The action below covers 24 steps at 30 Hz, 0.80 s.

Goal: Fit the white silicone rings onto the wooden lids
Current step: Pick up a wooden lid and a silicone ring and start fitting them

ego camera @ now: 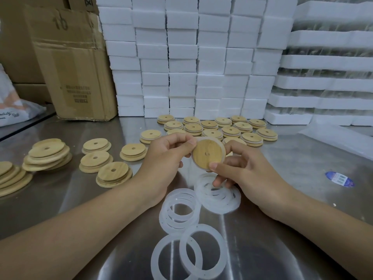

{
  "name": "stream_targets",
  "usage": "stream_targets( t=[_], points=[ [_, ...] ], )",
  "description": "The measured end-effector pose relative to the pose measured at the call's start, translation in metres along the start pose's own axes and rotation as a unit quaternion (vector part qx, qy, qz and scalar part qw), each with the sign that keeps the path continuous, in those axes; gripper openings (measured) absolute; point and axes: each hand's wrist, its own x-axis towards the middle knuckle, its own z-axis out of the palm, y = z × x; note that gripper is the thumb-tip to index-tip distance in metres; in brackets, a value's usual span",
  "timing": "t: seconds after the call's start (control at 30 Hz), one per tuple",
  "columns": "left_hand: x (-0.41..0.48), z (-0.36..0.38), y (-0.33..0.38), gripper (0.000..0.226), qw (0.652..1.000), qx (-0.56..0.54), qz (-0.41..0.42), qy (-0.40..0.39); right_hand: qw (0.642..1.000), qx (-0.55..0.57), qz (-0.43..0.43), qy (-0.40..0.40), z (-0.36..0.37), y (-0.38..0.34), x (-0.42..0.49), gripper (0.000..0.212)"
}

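Fingers (pixel 182 146) of left hand (pixel 164 158) and right hand (pixel 249 169) pinch the lid (pixel 205 153).

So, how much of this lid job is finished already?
Done, it seems: the lids clustered at the back, several showing a pale band. In hand: the left hand and right hand hold one lid with a white ring round its rim. Left: the bare lids stacked at the left and the loose rings on the table.
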Motion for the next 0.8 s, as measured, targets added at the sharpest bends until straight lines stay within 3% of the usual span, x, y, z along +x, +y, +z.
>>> stream_targets(
  t=[0.33,0.57,0.7,0.8],
  points=[
    [-0.0012,0.0009,0.0002,0.004,0.999,0.000,0.041,-0.001,0.999,-0.019,-0.025,0.006,-0.0003,0.0028,-0.0028,0.014],
    [0.0014,-0.0002,-0.0018,0.018,0.999,0.008,0.044,-0.016,0.998,-0.018,-0.046,0.024,-0.0006,0.0041,-0.0020,0.008],
    [0.0006,0.0002,-0.0015,0.012,0.999,0.005,0.038,-0.034,0.995,0.005,-0.046,0.085,-0.0031,0.0053,-0.0010,0.024],
    [-0.0007,0.0000,-0.0019,0.017,0.999,0.006,0.033,-0.015,0.995,0.014,-0.055,0.078,-0.0027,0.0065,0.0007,0.042]
  ],
)
